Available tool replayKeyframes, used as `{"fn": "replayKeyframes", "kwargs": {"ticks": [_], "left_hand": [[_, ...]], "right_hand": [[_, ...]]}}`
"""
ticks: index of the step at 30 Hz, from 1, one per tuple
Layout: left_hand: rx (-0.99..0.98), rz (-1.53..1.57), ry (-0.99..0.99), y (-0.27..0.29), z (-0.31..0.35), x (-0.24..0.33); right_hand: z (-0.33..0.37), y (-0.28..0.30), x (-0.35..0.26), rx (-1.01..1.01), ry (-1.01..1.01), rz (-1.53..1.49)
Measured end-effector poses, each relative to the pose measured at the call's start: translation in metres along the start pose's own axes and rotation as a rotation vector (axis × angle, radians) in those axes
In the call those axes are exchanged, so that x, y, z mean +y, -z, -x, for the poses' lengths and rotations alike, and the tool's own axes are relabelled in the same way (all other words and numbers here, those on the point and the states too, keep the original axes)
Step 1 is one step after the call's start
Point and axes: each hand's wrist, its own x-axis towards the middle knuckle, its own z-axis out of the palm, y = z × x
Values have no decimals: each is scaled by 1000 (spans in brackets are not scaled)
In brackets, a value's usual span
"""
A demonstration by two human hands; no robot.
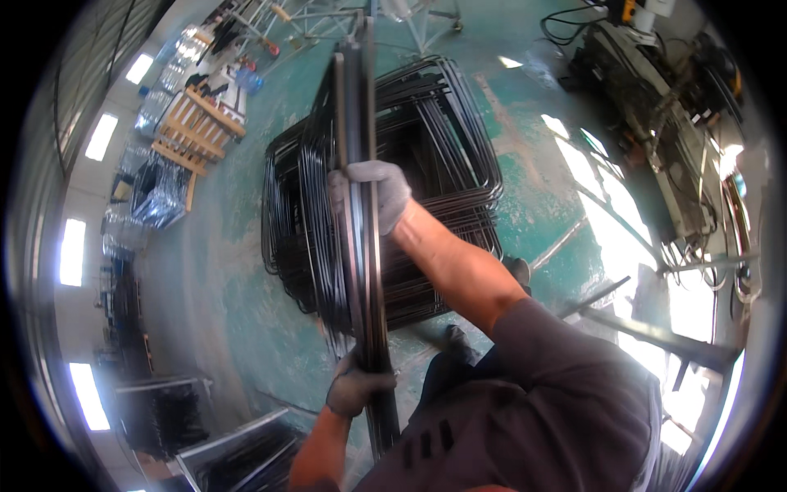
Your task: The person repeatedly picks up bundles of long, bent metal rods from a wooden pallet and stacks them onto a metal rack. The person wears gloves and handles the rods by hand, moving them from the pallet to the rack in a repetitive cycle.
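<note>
A bundle of dark metal tube frames stands on edge before me, running from near my body away toward the far side. My right hand, in a pale grey work glove, is closed around the bundle's upper part. Lower and nearer to me, my left hand, in a darker-looking glove, grips the same bundle from its left side. Behind and beneath it lies a large stack of black rectangular frames with rounded corners. How many frames my hands hold cannot be made out.
The worn green floor surrounds the stack. Wooden pallets and wrapped goods stand at the left. Dark machinery is at the right, with a metal bar stand nearer me. Framed racks sit at the lower left.
</note>
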Motion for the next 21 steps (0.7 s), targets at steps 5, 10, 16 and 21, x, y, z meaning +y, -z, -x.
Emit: {"fn": "replayKeyframes", "kwargs": {"ticks": [5,10,16,21], "left_hand": [[79,45,-80,18,85,-39],[-21,201,-165,16,133,-57],[-127,64,-243,-15,167,-53],[-353,-164,-382,-78,164,-28]], "right_hand": [[-2,-83,77,-64,35,188],[29,-145,109,-220,-1,160],[117,-208,87,-546,188,237],[233,-257,49,-324,472,328]]}}
